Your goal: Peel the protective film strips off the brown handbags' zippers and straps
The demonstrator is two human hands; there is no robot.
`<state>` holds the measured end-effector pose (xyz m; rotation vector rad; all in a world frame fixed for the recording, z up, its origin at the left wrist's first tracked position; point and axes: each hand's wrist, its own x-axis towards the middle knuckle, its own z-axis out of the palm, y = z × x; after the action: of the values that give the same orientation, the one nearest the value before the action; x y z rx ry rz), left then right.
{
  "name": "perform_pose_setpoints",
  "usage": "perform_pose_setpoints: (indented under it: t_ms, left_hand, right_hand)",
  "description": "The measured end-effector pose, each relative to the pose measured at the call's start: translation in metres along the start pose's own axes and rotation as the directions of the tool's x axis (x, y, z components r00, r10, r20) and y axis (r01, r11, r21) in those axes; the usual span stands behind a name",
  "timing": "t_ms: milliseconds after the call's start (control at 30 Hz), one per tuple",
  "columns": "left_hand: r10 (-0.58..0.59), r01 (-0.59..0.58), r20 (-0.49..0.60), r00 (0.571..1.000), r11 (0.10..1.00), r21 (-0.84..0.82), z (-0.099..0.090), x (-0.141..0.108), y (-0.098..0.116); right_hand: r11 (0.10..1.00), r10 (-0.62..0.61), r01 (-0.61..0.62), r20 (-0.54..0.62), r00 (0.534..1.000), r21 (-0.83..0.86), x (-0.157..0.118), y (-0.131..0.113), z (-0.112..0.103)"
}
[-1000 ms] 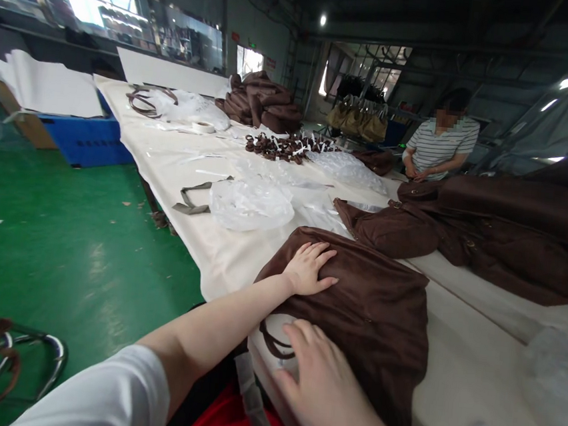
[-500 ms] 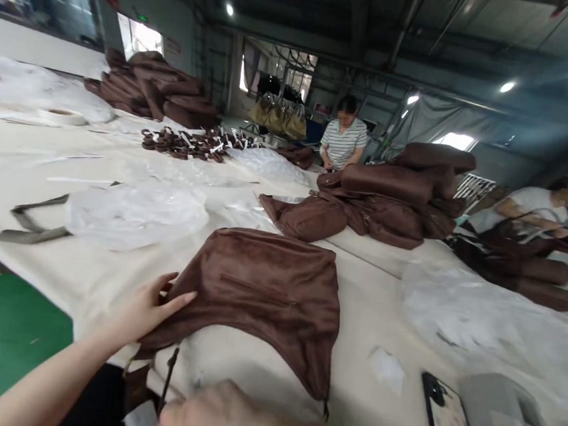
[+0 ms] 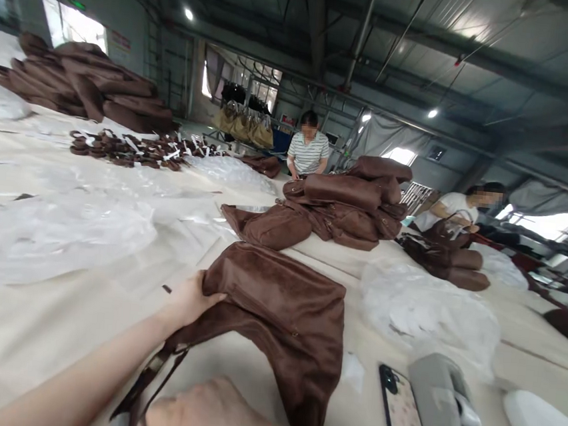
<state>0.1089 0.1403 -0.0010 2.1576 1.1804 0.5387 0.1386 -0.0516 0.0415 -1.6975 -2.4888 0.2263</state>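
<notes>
My left hand [image 3: 190, 301] pinches the bag [image 3: 281, 293] by its left side, thumb on top; most of it lies beyond my right hand [image 3: 212, 410]. That hand is curled beside the strap [image 3: 134, 394], though I can't tell whether it grips it. Tugging there could drag the bag askew; a careless rightward sweep might knock the phone [image 3: 408, 416].
</notes>
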Motion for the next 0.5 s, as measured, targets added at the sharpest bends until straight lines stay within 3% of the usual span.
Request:
perform_pose_setpoints:
  t_ms: [67,100,133,200,233,267,333,400,500]
  left_hand:
    - [-0.03,0.03,-0.024,0.999,0.999,-0.027,-0.006,0.01,-0.011]
    - [-0.032,0.032,-0.01,0.999,0.999,-0.032,-0.009,0.012,-0.016]
    - [-0.031,0.032,0.005,0.999,0.999,-0.035,-0.011,0.014,-0.02]
    - [-0.031,0.032,0.031,0.999,0.999,-0.034,-0.013,0.013,-0.024]
    - [-0.033,0.034,0.031,0.999,0.999,-0.025,-0.013,0.013,-0.024]
    - [-0.037,0.038,0.026,0.999,0.999,-0.009,-0.014,0.012,-0.024]
    - [-0.048,0.047,0.023,0.999,0.998,0.029,-0.013,0.011,-0.021]
    - [-0.056,0.054,0.026,0.998,0.997,0.054,-0.012,0.011,-0.02]
    - [-0.044,0.042,0.02,0.999,0.997,0.058,-0.01,0.012,-0.02]
  right_hand:
    - [0.993,0.112,-0.097,-0.249,0.962,0.074,-0.03,0.024,-0.034]
    - [0.974,0.221,-0.189,-0.371,0.902,0.122,-0.048,0.041,-0.049]
    - [0.939,0.344,-0.304,-0.469,0.814,0.162,-0.069,0.061,-0.063]
    - [0.796,0.558,-0.578,-0.592,0.582,0.183,-0.114,0.109,-0.083]
    - [0.655,0.651,-0.737,-0.62,0.439,0.167,-0.137,0.135,-0.09]
    - [0.452,0.741,-0.882,-0.607,0.287,0.135,-0.159,0.16,-0.095]
    - [0.24,0.793,-0.962,-0.598,0.118,0.128,-0.196,0.204,-0.101]
    - [0.093,0.826,-0.99,-0.563,0.017,0.107,-0.223,0.237,-0.103]
    - [-0.031,0.875,-0.999,-0.483,-0.038,0.023,-0.241,0.265,-0.106]
